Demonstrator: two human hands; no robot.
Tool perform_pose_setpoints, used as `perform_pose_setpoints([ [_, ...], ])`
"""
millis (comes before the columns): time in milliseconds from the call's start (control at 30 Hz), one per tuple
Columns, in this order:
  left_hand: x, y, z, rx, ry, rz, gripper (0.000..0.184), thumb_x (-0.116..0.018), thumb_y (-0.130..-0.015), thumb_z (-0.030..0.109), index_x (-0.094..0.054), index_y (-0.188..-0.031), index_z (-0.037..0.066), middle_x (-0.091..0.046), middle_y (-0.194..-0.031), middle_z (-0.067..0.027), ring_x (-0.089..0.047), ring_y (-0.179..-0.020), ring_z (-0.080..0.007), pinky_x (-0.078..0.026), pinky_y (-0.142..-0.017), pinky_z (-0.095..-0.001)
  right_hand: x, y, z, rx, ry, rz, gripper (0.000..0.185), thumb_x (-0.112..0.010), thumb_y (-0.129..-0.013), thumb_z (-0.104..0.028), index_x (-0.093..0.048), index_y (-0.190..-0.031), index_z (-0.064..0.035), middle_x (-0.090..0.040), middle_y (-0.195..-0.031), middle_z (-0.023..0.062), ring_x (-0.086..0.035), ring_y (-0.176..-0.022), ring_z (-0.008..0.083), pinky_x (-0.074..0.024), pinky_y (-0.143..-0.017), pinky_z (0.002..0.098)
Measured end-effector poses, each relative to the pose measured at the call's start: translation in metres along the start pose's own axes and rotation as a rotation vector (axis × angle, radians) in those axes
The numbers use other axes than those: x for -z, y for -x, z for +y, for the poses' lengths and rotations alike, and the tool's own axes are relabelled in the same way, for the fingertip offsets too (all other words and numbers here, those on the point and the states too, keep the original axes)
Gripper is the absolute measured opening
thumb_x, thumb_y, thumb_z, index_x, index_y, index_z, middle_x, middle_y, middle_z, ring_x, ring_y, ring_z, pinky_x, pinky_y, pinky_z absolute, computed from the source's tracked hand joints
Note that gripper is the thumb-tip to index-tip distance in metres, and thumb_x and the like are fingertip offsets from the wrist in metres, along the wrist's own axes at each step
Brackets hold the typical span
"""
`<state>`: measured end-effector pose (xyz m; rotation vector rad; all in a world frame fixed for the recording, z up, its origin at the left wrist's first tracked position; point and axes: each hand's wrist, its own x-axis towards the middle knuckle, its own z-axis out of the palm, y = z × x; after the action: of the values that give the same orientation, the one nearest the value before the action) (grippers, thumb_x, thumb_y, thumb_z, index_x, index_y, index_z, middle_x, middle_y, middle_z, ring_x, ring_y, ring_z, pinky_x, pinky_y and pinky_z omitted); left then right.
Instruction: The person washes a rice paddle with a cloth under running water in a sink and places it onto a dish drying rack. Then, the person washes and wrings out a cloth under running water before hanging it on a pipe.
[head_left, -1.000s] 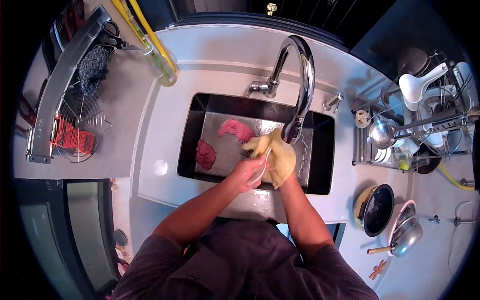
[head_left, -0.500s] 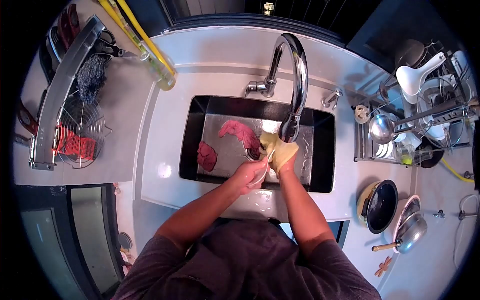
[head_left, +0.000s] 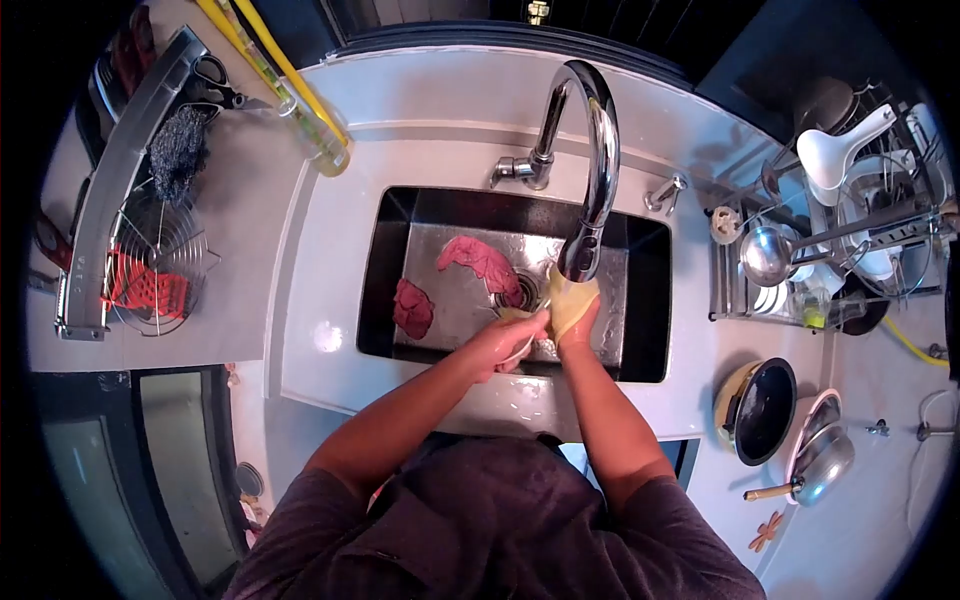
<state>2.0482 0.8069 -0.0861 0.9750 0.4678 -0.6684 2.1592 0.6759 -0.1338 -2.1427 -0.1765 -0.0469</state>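
Observation:
A wet yellow cloth (head_left: 572, 303) is bunched over and around my right hand (head_left: 582, 328), under the faucet head; the cloth hides most of that hand's fingers. My left hand (head_left: 497, 345) is closed at the cloth's left side, with its fingertips against the fabric. A thin pale strip curves past the left fingers; I cannot make out what it is. In the sink (head_left: 640, 340), a long pink cloth (head_left: 480, 265) lies crumpled beside the drain (head_left: 518, 291). A second pink cloth (head_left: 412, 308) rests near the sink's left wall.
A chrome gooseneck faucet (head_left: 598, 130) arches over the hands. On the right stand a dish rack (head_left: 765, 318) with ladles and dishes, a black pan (head_left: 765, 412) and a wooden-handled pot (head_left: 825, 465). Wire strainers (head_left: 160, 255) and a scouring pad (head_left: 180, 150) hang on the left.
The yellow cloth has drawn in closer around my right hand, and less of it spreads leftward over the drain. My left hand has shifted slightly, its fingers now nearer the right hand.

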Motion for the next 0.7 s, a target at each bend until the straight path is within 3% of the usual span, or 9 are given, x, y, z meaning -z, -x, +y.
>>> perform_pose_setpoints([
  [67,-0.005,0.0,0.004,-0.123,-0.369,0.079,0.043,-0.062,-0.096,0.038,-0.057,-0.121,0.003,-0.058,-0.084,-0.001,-0.052,-0.065,-0.0102,-0.042,-0.055,-0.0256,-0.008,-0.002,0.015,0.156,0.192,0.119,0.023,-0.063,-0.084,-0.021,-0.066,-0.079,0.0016,-0.067,-0.072,0.0206,-0.066,-0.068,0.0372,-0.0486,-0.061,0.045],
  [167,0.02,-0.028,-0.029,-0.451,-0.637,0.083,0.055,-0.063,-0.095,0.024,-0.045,-0.14,-0.002,-0.061,-0.102,-0.0072,-0.059,-0.084,-0.013,-0.052,-0.071,-0.0287,0.005,-0.007,-0.01,-0.081,-0.099,0.028,0.022,-0.062,-0.085,-0.019,-0.065,-0.079,0.0018,-0.065,-0.065,0.0147,-0.063,-0.059,0.0253,-0.049,-0.058,0.0407],
  [300,0.002,-0.004,-0.004,-0.135,-0.247,0.141,0.046,-0.058,-0.093,0.02,-0.052,-0.135,0.001,-0.063,-0.098,-0.0093,-0.063,-0.084,-0.0165,-0.056,-0.07,-0.0341,0.015,0.005,-0.035,-0.104,-0.205,-0.229,0.015,-0.06,-0.083,-0.012,-0.064,-0.073,-0.0009,-0.061,-0.062,0.0058,-0.057,-0.054,0.0191,-0.0454,-0.05,0.0345],
  [400,-0.004,-0.012,0.004,-0.021,-0.417,0.142,0.037,-0.056,-0.094,0.022,-0.06,-0.125,0.003,-0.063,-0.09,-0.0111,-0.064,-0.084,-0.0165,-0.058,-0.069,-0.034,-0.004,0.022,-0.052,-0.451,-0.987,-0.26,0.014,-0.057,-0.082,-0.005,-0.063,-0.069,-0.0043,-0.058,-0.062,0.0011,-0.056,-0.051,0.0192,-0.0438,-0.045,0.0314],
  [467,-0.005,-0.016,-0.002,-0.164,-0.675,0.209,0.037,-0.055,-0.093,0.025,-0.061,-0.122,0.001,-0.065,-0.1,-0.0183,-0.065,-0.094,-0.0269,-0.055,-0.079,-0.0398,-0.026,0.037,-0.008,-0.071,-0.577,-0.327,0.023,-0.05,-0.087,-0.004,-0.061,-0.067,-0.0015,-0.057,-0.062,0.0072,-0.058,-0.051,0.0198,-0.0455,-0.045,0.0339],
  [533,-0.005,-0.023,-0.007,-0.311,-0.943,0.266,0.038,-0.054,-0.093,0.028,-0.061,-0.119,0.0,-0.067,-0.109,-0.0254,-0.065,-0.105,-0.0372,-0.052,-0.089,-0.0456,-0.009,0.03,-0.019,0.367,0.201,-0.268,0.027,-0.047,-0.089,-0.005,-0.06,-0.067,-0.0001,-0.059,-0.062,0.0122,-0.06,-0.051,0.0224,-0.0461,-0.045,0.0355],
  [600,-0.009,-0.024,-0.013,-0.334,-0.964,0.264,0.038,-0.054,-0.091,0.024,-0.061,-0.117,-0.002,-0.064,-0.117,-0.028,-0.061,-0.11,-0.0429,-0.047,-0.094,-0.0475,0.004,0.027,-0.05,-0.282,-0.331,-0.25,0.032,-0.045,-0.091,-0.014,-0.063,-0.07,0.0032,-0.063,-0.063,0.0189,-0.064,-0.053,0.0293,-0.0469,-0.048,0.0403],
  [667,-0.015,-0.023,-0.015,-0.269,-1.033,0.278,0.038,-0.056,-0.088,0.022,-0.063,-0.116,-0.005,-0.065,-0.114,-0.0301,-0.064,-0.107,-0.0415,-0.05,-0.092,-0.048,-0.009,0.019,-0.023,-0.077,-0.241,-0.188,0.035,-0.044,-0.092,-0.018,-0.062,-0.071,0.0043,-0.059,-0.057,0.0151,-0.061,-0.049,0.0255,-0.0456,-0.046,0.0391],
  [700,-0.022,-0.017,-0.008,-0.142,-1.052,0.263,0.037,-0.055,-0.087,0.019,-0.063,-0.114,-0.006,-0.066,-0.111,-0.03,-0.064,-0.107,-0.0426,-0.05,-0.093,-0.0488,-0.01,0.015,-0.024,-0.203,-0.305,-0.203,0.036,-0.044,-0.091,-0.019,-0.061,-0.07,0.0042,-0.059,-0.057,0.014,-0.06,-0.048,0.0248,-0.0452,-0.046,0.0383],
])
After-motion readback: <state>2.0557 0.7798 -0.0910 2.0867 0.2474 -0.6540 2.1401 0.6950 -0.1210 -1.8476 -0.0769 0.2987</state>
